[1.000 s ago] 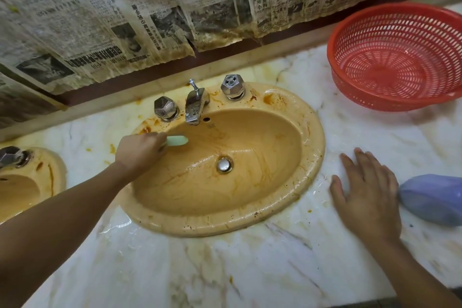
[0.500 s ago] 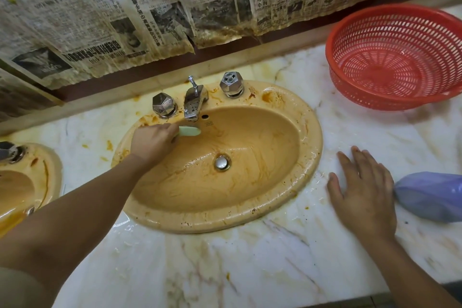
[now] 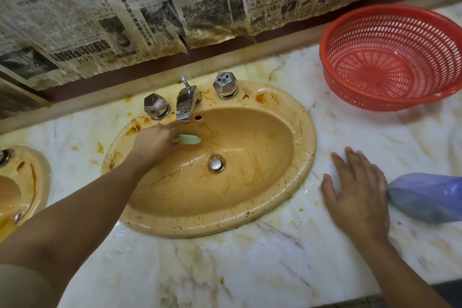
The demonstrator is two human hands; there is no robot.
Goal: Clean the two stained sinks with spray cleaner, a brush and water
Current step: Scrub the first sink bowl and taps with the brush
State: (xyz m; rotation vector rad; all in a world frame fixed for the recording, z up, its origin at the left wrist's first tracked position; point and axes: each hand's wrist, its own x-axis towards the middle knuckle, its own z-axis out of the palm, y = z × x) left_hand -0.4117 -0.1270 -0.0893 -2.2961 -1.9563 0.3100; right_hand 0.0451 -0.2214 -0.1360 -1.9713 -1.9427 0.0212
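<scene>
In streaked tan sink (image 3: 252, 182), pale green brush (image 3: 191, 139)

Two sinks: a whole sink (image 3: 308, 145) in the middle and a second sink (image 3: 42, 170) cut off at 9 o'clock. Three knobs: a left knob (image 3: 155, 105) and a right knob (image 3: 225, 84) at 12 o'clock on the whole sink, and a third knob (image 3: 3, 156) on the other. One spout (image 3: 187, 102) between the pair. One plug (image 3: 215, 164). One brush (image 3: 190, 139). Two hands: left hand (image 3: 155, 144), and right hand (image 3: 357, 192) at 3 o'clock. One basket (image 3: 350, 92) at 2 o'clock. One purple thing (image 3: 430, 197) at 3 o'clock, its kind unclear. The newspaper sheets (image 3: 125, 7) at 12 o'clock overlap, so their number cannot be told.
</scene>
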